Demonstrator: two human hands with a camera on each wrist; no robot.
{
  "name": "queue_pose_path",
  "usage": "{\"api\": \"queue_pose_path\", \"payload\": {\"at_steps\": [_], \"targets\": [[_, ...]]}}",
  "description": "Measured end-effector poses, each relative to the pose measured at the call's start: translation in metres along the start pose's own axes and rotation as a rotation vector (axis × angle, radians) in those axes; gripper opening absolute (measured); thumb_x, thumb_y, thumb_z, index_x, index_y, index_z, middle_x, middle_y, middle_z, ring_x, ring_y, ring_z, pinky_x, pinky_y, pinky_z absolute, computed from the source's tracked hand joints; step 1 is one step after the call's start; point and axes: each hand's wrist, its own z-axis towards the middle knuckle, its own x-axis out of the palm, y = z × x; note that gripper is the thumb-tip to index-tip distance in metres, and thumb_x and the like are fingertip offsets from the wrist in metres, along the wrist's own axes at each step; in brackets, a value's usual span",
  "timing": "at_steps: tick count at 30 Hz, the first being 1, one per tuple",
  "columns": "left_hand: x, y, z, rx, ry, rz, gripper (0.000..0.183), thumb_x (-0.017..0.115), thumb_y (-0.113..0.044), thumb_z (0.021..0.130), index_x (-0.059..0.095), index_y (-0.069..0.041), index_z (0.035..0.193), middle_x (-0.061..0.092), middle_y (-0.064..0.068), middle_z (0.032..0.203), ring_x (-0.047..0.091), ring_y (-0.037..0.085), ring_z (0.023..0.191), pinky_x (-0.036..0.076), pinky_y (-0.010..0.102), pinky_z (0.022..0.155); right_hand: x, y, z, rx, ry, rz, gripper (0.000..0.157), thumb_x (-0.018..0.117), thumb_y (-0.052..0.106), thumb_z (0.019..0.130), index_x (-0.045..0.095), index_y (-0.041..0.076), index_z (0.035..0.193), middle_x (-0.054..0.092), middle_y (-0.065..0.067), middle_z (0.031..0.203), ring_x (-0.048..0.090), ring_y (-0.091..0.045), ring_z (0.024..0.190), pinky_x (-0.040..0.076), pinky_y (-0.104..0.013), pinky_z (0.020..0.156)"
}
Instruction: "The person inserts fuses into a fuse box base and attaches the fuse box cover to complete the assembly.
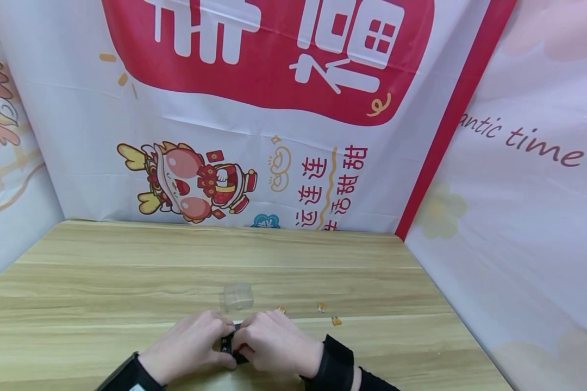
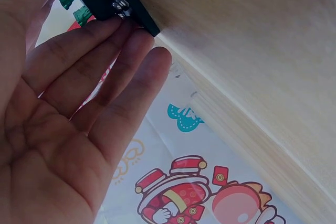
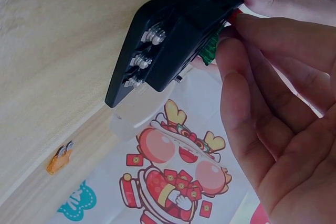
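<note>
A black fuse block (image 3: pixel 173 30) with metal screw terminals along one side is tilted on the table between both hands. My left hand (image 1: pixel 191 343) grips it, thumb at the near side and fingers at the far side. Green blade fuses (image 2: pixel 82 16) show in the block. With thumb and index finger, my right hand (image 1: pixel 279 343) pinches a red blade fuse (image 3: pixel 234 16) at the block's top; most of that fuse is hidden by the fingers. Just beyond the hands lies a clear plastic cover (image 1: pixel 238 296).
Several orange blade fuses, one (image 1: pixel 321 308) farther back and another (image 1: pixel 336 321) nearer, lie right of the cover on the wooden table (image 1: pixel 127 282). A printed cloth (image 1: pixel 215 108) hangs behind the table's far edge, and another (image 1: pixel 528 217) along the right.
</note>
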Motion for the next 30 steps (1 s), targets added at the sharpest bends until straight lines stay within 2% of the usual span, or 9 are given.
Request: {"api": "queue_pose_path", "payload": {"at_steps": [8,14,22,26,30], "targets": [[0.000,0.000,0.000,-0.003,-0.001,-0.003,0.022,0.074,-0.049,0.074,0.062,-0.031,0.079,0.050,-0.017,0.070,0.043,0.001,0.061,0.036,0.022,0.055,-0.001,-0.001,0.000,0.010,-0.001,0.015,0.016,0.068,0.010,0.080,0.069,0.026,0.078,0.047,0.019,0.071,0.034,0.008,0.057,0.024,-0.008,0.049],[0.000,0.000,0.000,-0.004,0.002,0.010,0.023,0.074,-0.048,0.074,0.064,-0.030,0.082,0.049,-0.017,0.070,0.043,0.001,0.062,0.036,0.022,0.055,-0.006,-0.004,-0.001,0.032,0.027,0.071,0.015,0.067,0.010,0.082,0.071,0.025,0.084,0.051,0.019,0.076,0.038,0.011,0.062,0.029,-0.007,0.054],[0.000,0.001,-0.001,-0.003,0.007,0.023,0.032,0.074,-0.050,0.073,0.071,-0.023,0.090,0.052,-0.020,0.077,0.045,0.000,0.066,0.039,0.022,0.058,-0.013,-0.017,-0.003,0.058,-0.057,0.058,0.012,0.069,0.010,0.078,0.071,0.020,0.084,0.057,0.016,0.079,0.048,0.009,0.067,0.034,-0.007,0.060],[0.000,0.001,0.000,-0.009,0.008,0.041,0.037,0.073,-0.051,0.072,0.072,-0.019,0.092,0.053,-0.019,0.077,0.045,0.000,0.066,0.039,0.022,0.059,-0.016,-0.025,-0.004,0.103,-0.078,0.066,0.010,0.071,0.012,0.078,0.072,0.018,0.086,0.060,0.015,0.080,0.049,0.007,0.066,0.034,-0.007,0.059],[0.000,0.001,0.000,-0.009,0.004,0.064,0.046,0.072,-0.054,0.072,0.072,-0.015,0.096,0.055,-0.017,0.080,0.046,0.000,0.067,0.042,0.023,0.061,-0.020,-0.037,-0.006,0.185,-0.078,0.092,0.008,0.070,0.012,0.081,0.072,0.017,0.088,0.061,0.014,0.080,0.052,0.005,0.065,0.034,-0.007,0.057]]}}
